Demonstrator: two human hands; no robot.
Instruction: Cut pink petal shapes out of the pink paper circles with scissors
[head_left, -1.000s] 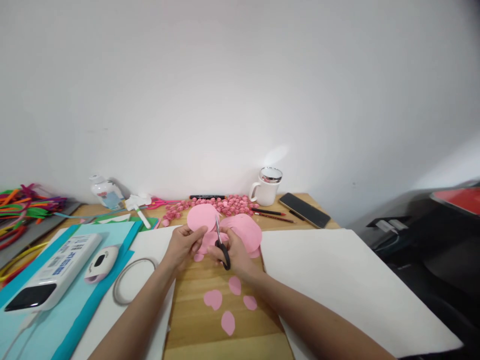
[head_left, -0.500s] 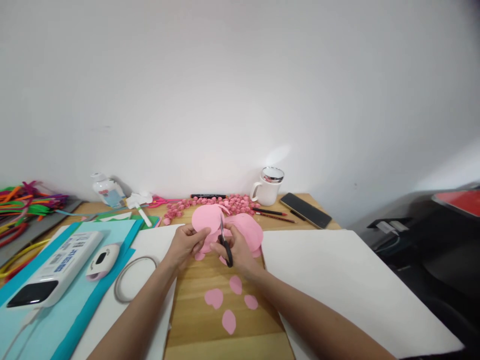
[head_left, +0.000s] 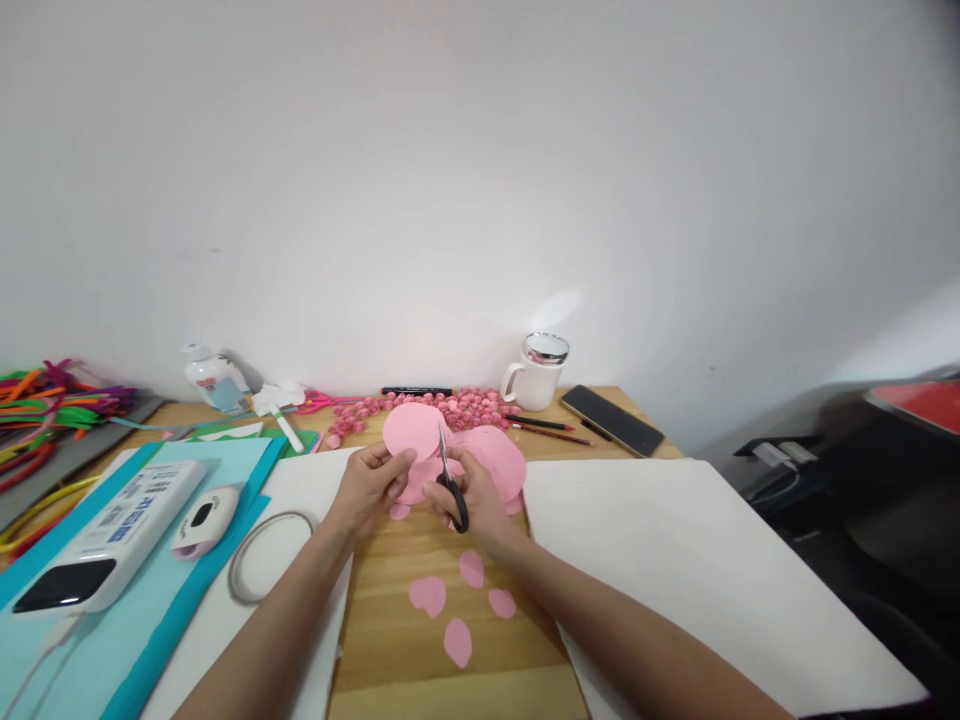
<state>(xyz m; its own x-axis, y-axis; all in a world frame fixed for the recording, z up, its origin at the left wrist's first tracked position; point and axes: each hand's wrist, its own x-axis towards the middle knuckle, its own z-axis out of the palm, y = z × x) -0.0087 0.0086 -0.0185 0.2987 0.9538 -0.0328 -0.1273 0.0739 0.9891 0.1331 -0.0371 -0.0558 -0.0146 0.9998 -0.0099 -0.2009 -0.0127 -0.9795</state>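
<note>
A pink disc (head_left: 412, 432) is held up, tilted, over the bench (head_left: 390, 650), left of the white mug (head_left: 536, 380) and nearer my camera. On my remote feed, the left hand (head_left: 373, 487) pinches the disc's lower edge between thumb and fingers. The right hand (head_left: 476, 500) is closed around the black handles of the scissors (head_left: 461, 508), their blades at the disc's right edge; I cannot tell whether they bite.

For a smooth cut, I would hold the scissors steady, turn the disc into the blades and keep the left fingertips clear of them.

Other pink rounds (head_left: 495, 465) lie on the near side of the mug; loose petals (head_left: 457, 643) lie nearer still. Pink buds (head_left: 480, 408) heap left of the mug, and a phone (head_left: 611, 420) lies to its right. Far left of the mug are a bottle (head_left: 216, 380) with a printed label and, nearer me, a white device (head_left: 154, 500) with blue characters. Both are too blurred for me to read any brand.
</note>
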